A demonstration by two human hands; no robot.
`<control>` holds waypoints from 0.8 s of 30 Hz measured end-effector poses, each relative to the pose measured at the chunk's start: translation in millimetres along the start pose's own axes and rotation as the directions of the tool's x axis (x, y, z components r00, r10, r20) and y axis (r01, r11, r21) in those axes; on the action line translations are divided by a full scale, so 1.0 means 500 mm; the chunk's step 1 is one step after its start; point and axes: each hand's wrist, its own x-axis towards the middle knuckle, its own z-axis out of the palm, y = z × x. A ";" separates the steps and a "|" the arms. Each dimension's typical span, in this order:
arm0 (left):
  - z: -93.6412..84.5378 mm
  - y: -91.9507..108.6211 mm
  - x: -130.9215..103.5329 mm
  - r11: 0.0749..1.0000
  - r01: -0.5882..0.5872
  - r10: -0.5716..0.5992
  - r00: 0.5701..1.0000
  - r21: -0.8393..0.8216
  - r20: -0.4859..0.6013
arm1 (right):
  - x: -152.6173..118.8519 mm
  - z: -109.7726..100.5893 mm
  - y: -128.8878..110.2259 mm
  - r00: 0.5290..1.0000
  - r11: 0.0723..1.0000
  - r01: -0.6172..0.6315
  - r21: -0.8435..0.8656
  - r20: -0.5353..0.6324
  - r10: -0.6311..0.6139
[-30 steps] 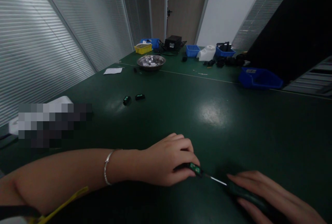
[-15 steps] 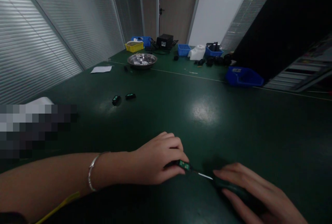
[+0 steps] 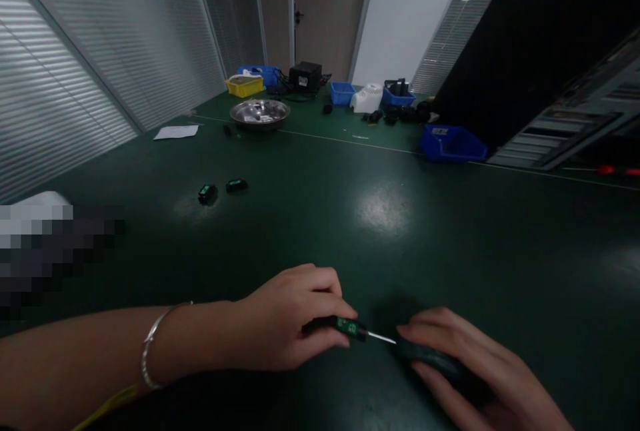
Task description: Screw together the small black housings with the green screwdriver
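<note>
My left hand (image 3: pixel 300 321) is closed around a small black housing with a green circuit board (image 3: pixel 346 326) showing on its top. The housing's right end sticks out between my thumb and fingers. My right hand (image 3: pixel 470 368) wraps round the dark handle of a screwdriver (image 3: pixel 435 359), whose thin metal shaft points left. The shaft's tip meets the right end of the housing; whether it goes inside is hard to see. Two similar small black housings, a left one (image 3: pixel 207 193) and a right one (image 3: pixel 237 185), lie farther off on the green table (image 3: pixel 300 231).
A metal bowl (image 3: pixel 260 115) holding small parts stands at the back left, near a white paper (image 3: pixel 176 132). Behind are a yellow bin (image 3: pixel 245 86), a black box (image 3: pixel 305 76), a white plastic part (image 3: pixel 367 98) and blue bins, one large blue bin (image 3: pixel 453 144) standing farther right.
The whole view has shifted slightly, so table items appear farther left. More of the housing's right end now shows beyond my left fingers. Both hands keep their holds.
</note>
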 end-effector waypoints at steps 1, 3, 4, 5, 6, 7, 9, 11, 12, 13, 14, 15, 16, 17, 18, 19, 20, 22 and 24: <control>0.000 0.000 0.000 1.000 0.001 -0.001 1.000 0.000 0.001 | 0.001 -0.001 -0.003 1.000 1.000 -0.008 0.010 0.003 0.008; 0.001 0.001 0.000 1.000 0.000 0.000 1.000 0.000 0.004 | 0.003 -0.001 -0.006 1.000 1.000 -0.017 0.023 0.000 0.017; 0.001 0.001 0.000 1.000 -0.001 0.001 1.000 0.001 0.003 | 0.003 -0.002 -0.008 1.000 0.999 -0.022 0.023 0.003 0.022; 0.001 0.001 -0.001 1.000 -0.005 0.005 1.000 0.001 0.000 | 0.003 -0.002 -0.009 1.000 1.000 -0.024 0.020 0.001 0.024; 0.001 0.002 -0.001 1.000 -0.008 0.008 1.000 0.003 -0.005 | 0.003 -0.002 -0.010 1.000 1.000 -0.025 0.016 0.002 0.025; 0.002 0.003 -0.001 1.000 -0.010 0.011 1.000 0.009 -0.012 | 0.003 -0.002 -0.012 1.000 1.000 -0.024 0.009 0.002 0.024; 0.002 0.005 -0.001 0.999 -0.020 0.021 0.999 0.037 -0.027 | 0.003 -0.002 -0.015 0.999 0.999 -0.031 -0.011 0.007 0.031; 0.004 0.008 -0.001 0.996 -0.034 0.037 0.999 0.088 -0.037 | 0.004 0.000 -0.018 1.000 0.999 -0.020 -0.031 -0.003 0.020; 0.004 0.009 -0.002 0.992 -0.042 0.047 0.998 0.118 -0.039 | 0.004 0.001 -0.020 1.000 0.999 -0.013 -0.040 -0.009 0.012; 0.005 0.010 -0.002 0.988 -0.053 0.060 0.997 0.147 -0.042 | 0.005 0.001 -0.022 1.000 0.999 -0.003 -0.046 -0.023 0.002; 0.006 0.011 -0.002 0.983 -0.064 0.073 0.996 0.171 -0.046 | 0.006 0.002 -0.023 1.000 0.999 0.002 -0.049 -0.028 -0.003; 0.007 0.012 -0.003 0.979 -0.073 0.084 0.995 0.190 -0.050 | 0.008 0.002 -0.024 0.999 0.999 0.008 -0.047 -0.035 -0.010; 0.007 0.013 -0.004 0.976 -0.078 0.090 0.994 0.203 -0.053 | 0.010 0.001 -0.024 0.999 0.999 0.010 -0.042 -0.034 -0.011; 0.008 0.013 -0.004 0.974 -0.079 0.092 0.994 0.211 -0.055 | 0.012 0.000 -0.024 0.999 0.999 0.012 -0.033 -0.031 -0.013; 0.008 0.014 -0.004 0.974 -0.078 0.092 0.994 0.215 -0.055 | 0.014 0.000 -0.024 1.000 1.000 0.014 -0.023 -0.025 -0.014; 0.008 0.014 -0.005 0.973 -0.077 0.091 0.994 0.216 -0.054 | 0.016 -0.001 -0.023 1.000 1.000 0.014 -0.013 -0.015 -0.014; 0.008 0.015 -0.005 0.974 -0.077 0.091 0.995 0.215 -0.052 | 0.017 -0.002 -0.022 1.000 1.000 0.024 -0.003 -0.005 -0.024; 0.007 0.015 -0.004 0.976 -0.076 0.089 0.995 0.205 -0.054 | 0.020 -0.002 -0.021 0.999 0.999 0.040 -0.002 0.010 -0.040; 0.006 0.016 -0.003 0.982 -0.065 0.076 0.995 0.175 -0.058 | 0.021 -0.002 -0.021 0.999 0.999 0.048 -0.012 0.012 -0.047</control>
